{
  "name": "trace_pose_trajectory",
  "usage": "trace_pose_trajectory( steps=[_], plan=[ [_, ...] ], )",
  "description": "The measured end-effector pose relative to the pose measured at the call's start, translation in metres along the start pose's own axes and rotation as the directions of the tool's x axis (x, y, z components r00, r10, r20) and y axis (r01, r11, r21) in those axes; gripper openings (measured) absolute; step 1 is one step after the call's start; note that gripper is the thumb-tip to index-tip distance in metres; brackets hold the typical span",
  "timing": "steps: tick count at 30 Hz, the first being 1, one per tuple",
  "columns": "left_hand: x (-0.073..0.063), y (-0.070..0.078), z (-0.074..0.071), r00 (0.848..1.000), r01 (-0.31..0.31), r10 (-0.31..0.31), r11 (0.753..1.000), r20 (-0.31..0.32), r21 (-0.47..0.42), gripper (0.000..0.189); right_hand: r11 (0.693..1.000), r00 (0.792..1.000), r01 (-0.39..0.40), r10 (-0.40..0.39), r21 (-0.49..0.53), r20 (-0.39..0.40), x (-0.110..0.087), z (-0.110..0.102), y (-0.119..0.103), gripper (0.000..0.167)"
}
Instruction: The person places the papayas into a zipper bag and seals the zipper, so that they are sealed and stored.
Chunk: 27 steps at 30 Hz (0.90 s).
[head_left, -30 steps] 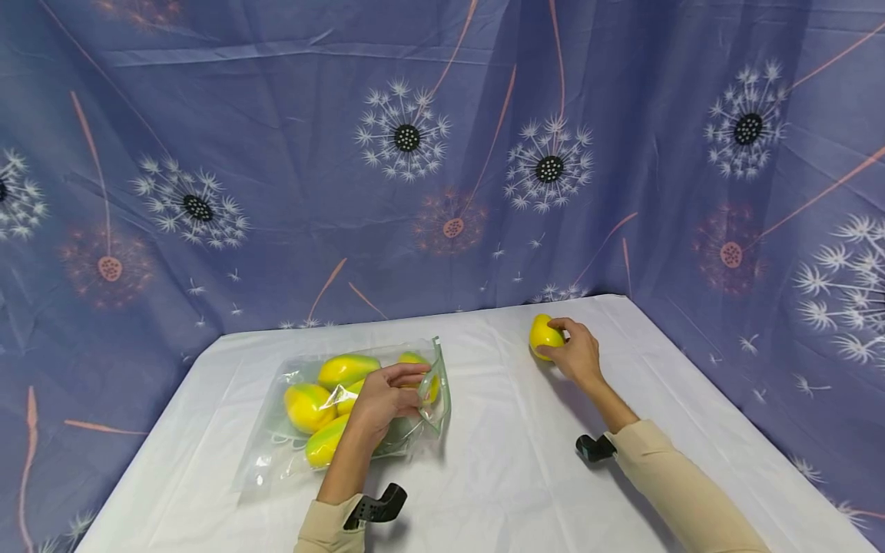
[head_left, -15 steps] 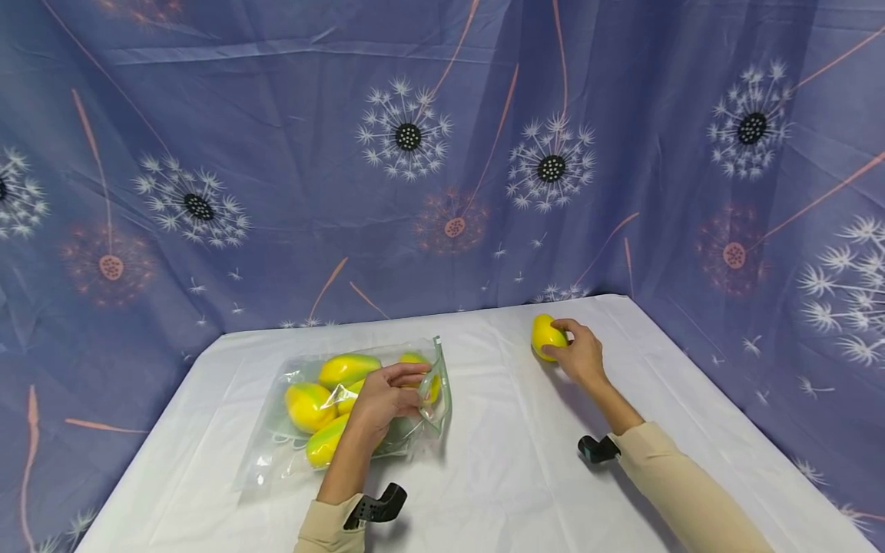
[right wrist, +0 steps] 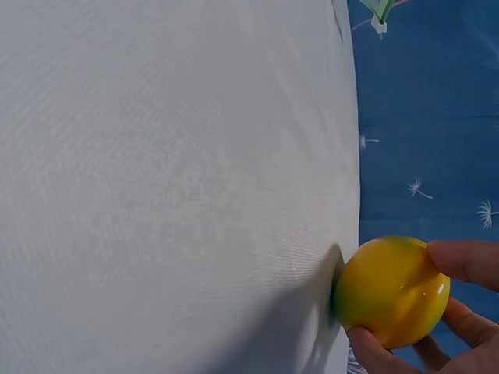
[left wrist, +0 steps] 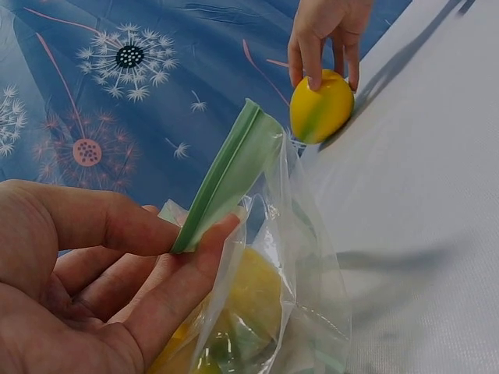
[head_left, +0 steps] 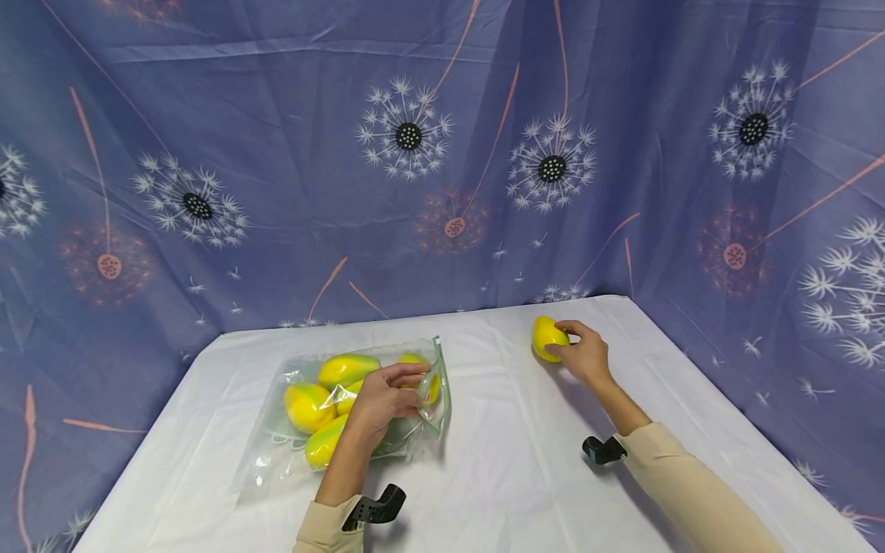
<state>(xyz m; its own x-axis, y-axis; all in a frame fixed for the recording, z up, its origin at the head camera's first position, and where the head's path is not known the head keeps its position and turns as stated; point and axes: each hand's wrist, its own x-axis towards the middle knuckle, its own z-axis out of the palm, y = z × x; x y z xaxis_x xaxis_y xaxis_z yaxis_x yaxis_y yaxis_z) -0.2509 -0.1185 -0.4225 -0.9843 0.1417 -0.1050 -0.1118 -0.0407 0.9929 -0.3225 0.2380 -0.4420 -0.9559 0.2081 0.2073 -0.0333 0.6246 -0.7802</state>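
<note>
My left hand [head_left: 380,403] pinches the green zip edge [left wrist: 222,175] of a clear plastic zip bag [head_left: 276,453] between thumb and fingers. Several yellow-green mangoes [head_left: 309,407] lie inside, partly hidden behind that hand and wrist. Toward the back right of the table, my right hand [head_left: 586,355] grips a single mango [head_left: 548,338], its thumb and fingers spread round the fruit's side. The right wrist view shows this mango [right wrist: 390,292] close against the white cloth, casting a shadow. At the hand's end, the bag's mouth gapes slightly.
A white cloth [head_left: 484,461] covers the table, with its far edge just behind the right-hand mango. Blue dandelion-print curtains [head_left: 311,153] stand along the back and sides. Each wrist carries a black camera mount [head_left: 376,507].
My right hand has shifted very slightly to the right while staying on the mango. The left hand and the bag have kept their place.
</note>
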Motion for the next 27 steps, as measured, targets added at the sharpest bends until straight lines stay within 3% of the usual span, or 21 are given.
trace_pose_trajectory(
  steps=[6, 11, 21, 27],
  plan=[
    [-0.001, 0.001, 0.0, 1.0, 0.001, -0.001, 1.0, -0.001, -0.006, 0.055, 1.0, 0.998, 0.022, -0.023, 0.015, 0.053, -0.004, -0.003, -0.008, 0.053],
    [-0.001, 0.001, 0.0, 1.0, 0.001, -0.001, 1.0, 0.001, -0.009, 0.055, 0.995, 0.989, 0.025, -0.038, 0.092, 0.144, -0.01, -0.003, -0.022, 0.054],
    [-0.002, 0.002, -0.001, 1.0, -0.007, 0.008, 1.0, 0.024, -0.02, 0.057, 0.972, 0.954, -0.033, -0.038, 0.232, 0.297, -0.018, 0.001, -0.041, 0.056],
    [-0.002, 0.003, -0.002, 1.0, -0.01, 0.011, 1.0, 0.025, -0.024, 0.057, 0.96, 0.921, -0.073, -0.039, 0.27, 0.387, -0.021, 0.002, -0.051, 0.056]
  ],
)
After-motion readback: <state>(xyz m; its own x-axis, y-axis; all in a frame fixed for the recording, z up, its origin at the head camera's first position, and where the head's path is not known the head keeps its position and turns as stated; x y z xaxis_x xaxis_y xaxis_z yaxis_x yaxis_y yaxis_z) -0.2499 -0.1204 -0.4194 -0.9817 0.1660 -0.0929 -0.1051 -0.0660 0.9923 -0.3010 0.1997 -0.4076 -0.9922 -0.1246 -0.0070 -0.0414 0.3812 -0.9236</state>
